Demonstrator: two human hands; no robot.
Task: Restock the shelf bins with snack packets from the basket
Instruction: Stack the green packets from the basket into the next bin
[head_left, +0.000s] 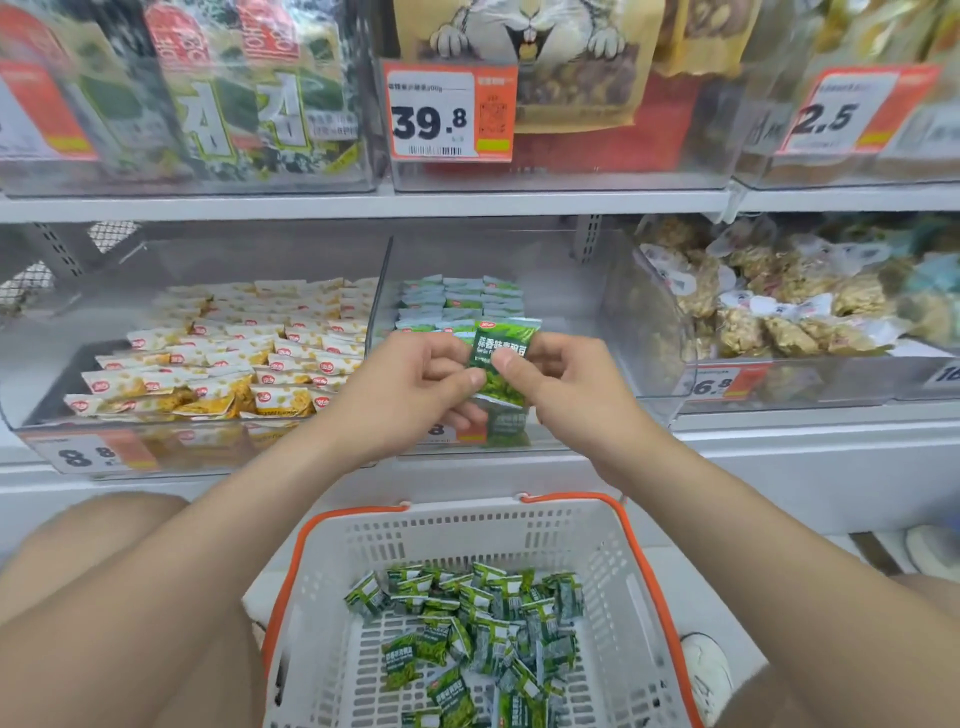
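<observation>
**Snack packet (501, 364): pinched in both hands at the bin front**

Head view. The packet stands upright at frame centre, in front of the clear middle shelf bin (571, 291). Left hand (410, 384) pinches it from 9 o'clock with the thumb on its face and the fingers curled. Right hand (566, 384) pinches it from 3 o'clock, thumb across the printed face. Rows of matching packets (457, 301) lie in the bin at 12 o'clock of the hands. Yellow packets (218, 358) fill the neighbouring bin at 9 o'clock. The basket (613, 545), at 6 o'clock, holds a pile of loose green packets (467, 623).

Handling, as judged: a light, soft foil pillow with a slick surface and contents that probably crush easily. Grip the crimped end seals or the flat faces with light pressure. Do not squeeze the middle.
</observation>
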